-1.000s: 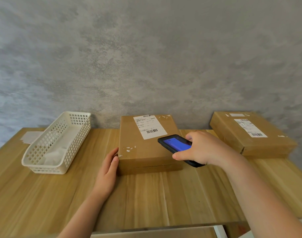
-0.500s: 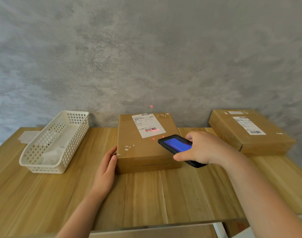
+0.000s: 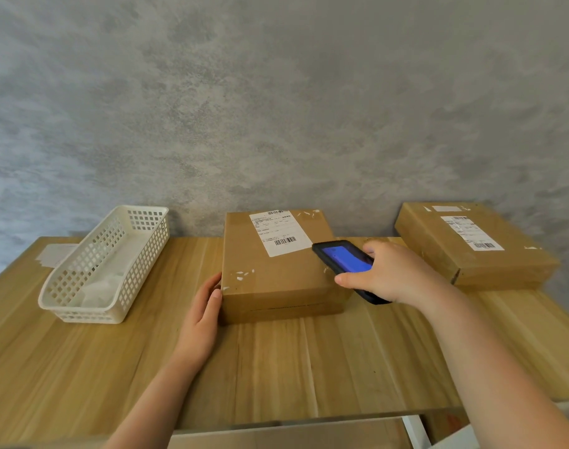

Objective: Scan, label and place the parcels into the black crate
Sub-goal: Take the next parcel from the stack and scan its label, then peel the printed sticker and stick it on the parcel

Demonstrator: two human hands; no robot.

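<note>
Head view, looking down over a wooden table (image 3: 276,367) set against a grey mottled wall. Middle parcel (image 3: 278,280): flat brown cardboard box lying at the table's far edge, centre, white shipping label (image 3: 279,233) with barcode on its top, toward the back. Left hand (image 3: 201,315) lies with fingers straight against the box's near-left corner, steadying it, not gripping. Right hand (image 3: 390,275) is curled around a dark handheld scanner (image 3: 343,262), blue screen up, nose aimed at the label; scanner hovers over the box's right edge. No red aiming mark visible on the label now. Second parcel (image 3: 474,251), same kind, labelled, sits at the far-right corner, well apart from the first. White perforated basket (image 3: 105,267) stands toward the far-left corner with some pale sheets inside; a slip of paper (image 3: 54,254) lies beside it on the far-left edge. Black crate not in view. Judgement: scanning step in hand on the middle parcel; labelling and crating both not yet done. Handling guess: box is stiff, flat-sided, probably light to moderate in weight, cardboard dry and not slippery, so it should lift cleanly. Best hold looks like two hands on opposite short sides, thumbs on top, palms under the edges, keeping clear of the label; a seam along the near face suggests a lid, so avoid lifting by the top alone.
</note>
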